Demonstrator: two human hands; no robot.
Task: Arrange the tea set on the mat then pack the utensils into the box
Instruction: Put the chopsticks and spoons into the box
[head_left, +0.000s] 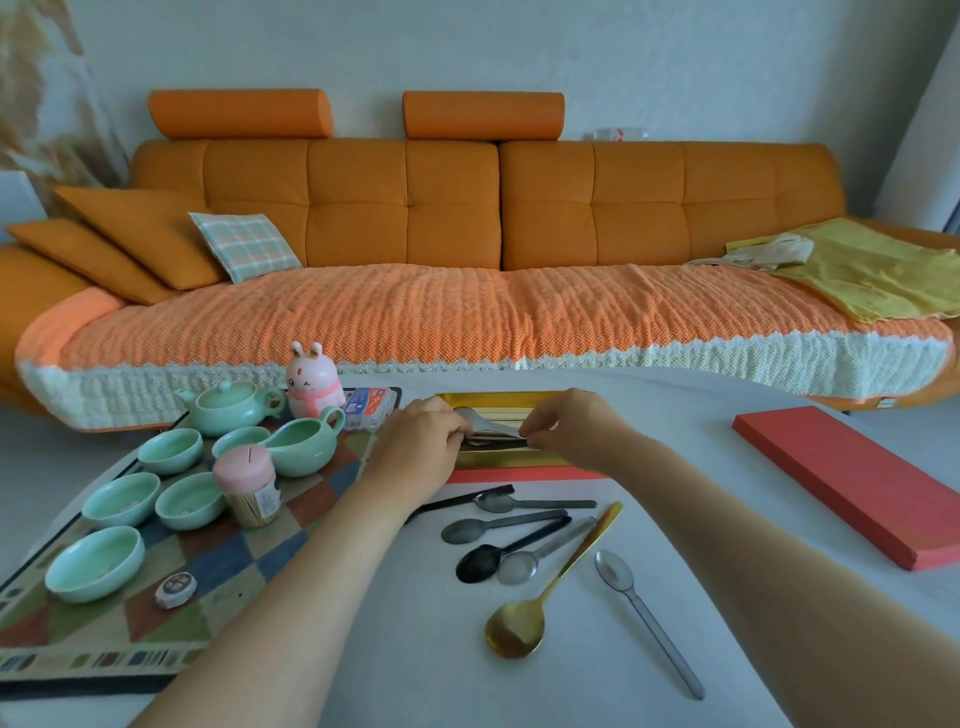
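The pale green tea set stands on the checked mat (171, 618) at the left: a teapot (231, 408), a pitcher (304, 444) and several cups (96, 564). Beyond the spoons lies the open box (511, 460), red outside and gold inside. My left hand (421, 441) and my right hand (566, 426) are both over it, each gripping an end of a silver spoon (485, 423) held just above other utensils in the box. Loose on the table lie several spoons: a gold spoon (545, 587), a black spoon (498, 553) and a long silver spoon (644, 618).
The red box lid (852, 478) lies at the right of the table. On the mat stand a pink-lidded toothpick jar (249, 486), a pink rabbit figure (314, 382), a small packet (369, 408) and a wrapped disc (175, 590). An orange sofa (467, 218) fills the background.
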